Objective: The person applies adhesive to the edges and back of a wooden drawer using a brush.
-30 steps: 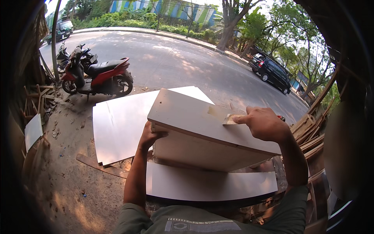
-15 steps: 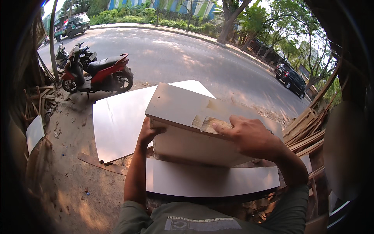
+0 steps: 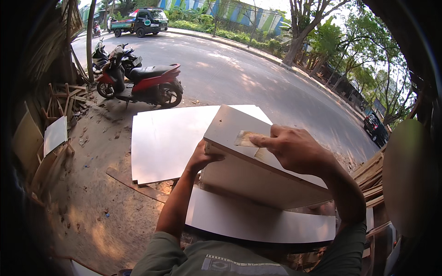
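Note:
A white box-like cabinet piece (image 3: pixel 258 184) stands on edge in front of me, its narrow pale top panel facing up. My left hand (image 3: pixel 202 158) grips its near left corner, the thumb on the front face below the edge. My right hand (image 3: pixel 299 149) is closed on a flat scraper (image 3: pixel 245 138) smeared with tan filler, index finger pressed along it. The scraper lies against the top panel near its left end. A tan filler patch (image 3: pixel 261 154) shows on the panel beside it. A small dark hole marks the panel's far left corner.
Beneath the box lies a white board (image 3: pixel 221 214); a larger white sheet (image 3: pixel 161 142) is behind it. A red scooter (image 3: pixel 147 80) stands at the roadside. Scrap wood (image 3: pixel 69 99) lies left, stacked strips (image 3: pixel 370 177) right. A truck (image 3: pixel 142 22) is on the road (image 3: pixel 239 69).
My right hand has moved the scraper leftward along the top panel. My left hand keeps its corner grip. The view has shifted left, and the truck has moved rightward along the road.

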{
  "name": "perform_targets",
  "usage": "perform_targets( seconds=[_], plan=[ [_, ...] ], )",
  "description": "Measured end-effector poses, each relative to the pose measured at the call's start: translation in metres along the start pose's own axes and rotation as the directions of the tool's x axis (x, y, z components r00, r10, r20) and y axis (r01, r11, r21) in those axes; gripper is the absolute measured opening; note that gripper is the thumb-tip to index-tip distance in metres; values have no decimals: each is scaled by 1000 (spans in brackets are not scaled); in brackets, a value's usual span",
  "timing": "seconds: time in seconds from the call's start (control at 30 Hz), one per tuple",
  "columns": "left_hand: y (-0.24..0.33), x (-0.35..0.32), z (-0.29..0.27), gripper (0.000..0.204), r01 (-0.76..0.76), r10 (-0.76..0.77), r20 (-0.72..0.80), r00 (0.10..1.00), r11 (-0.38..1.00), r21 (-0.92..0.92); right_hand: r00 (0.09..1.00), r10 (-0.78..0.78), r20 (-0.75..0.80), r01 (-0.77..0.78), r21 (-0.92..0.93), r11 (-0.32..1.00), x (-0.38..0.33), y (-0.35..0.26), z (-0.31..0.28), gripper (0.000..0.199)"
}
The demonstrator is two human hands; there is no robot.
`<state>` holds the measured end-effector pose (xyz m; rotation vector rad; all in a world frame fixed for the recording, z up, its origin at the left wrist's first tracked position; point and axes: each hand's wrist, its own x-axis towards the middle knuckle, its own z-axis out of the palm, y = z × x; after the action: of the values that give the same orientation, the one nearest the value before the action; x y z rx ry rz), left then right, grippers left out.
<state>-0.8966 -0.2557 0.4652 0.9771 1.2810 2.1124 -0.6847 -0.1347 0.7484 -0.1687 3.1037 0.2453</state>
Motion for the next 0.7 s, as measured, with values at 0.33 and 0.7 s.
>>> perform_targets(
  seconds=[0.33, 0.7],
  plan=[
    [15, -4, 2, 102, -65, 66, 40, 997, 998, -19, 989, -136, -56, 135, -15, 991, 64, -6, 9, 44],
    [10, 1, -2, 109, -118, 118, 38, 992, 993, 11, 984, -93, 150, 113, -129, 985, 48, 0, -17, 41]
  ],
)
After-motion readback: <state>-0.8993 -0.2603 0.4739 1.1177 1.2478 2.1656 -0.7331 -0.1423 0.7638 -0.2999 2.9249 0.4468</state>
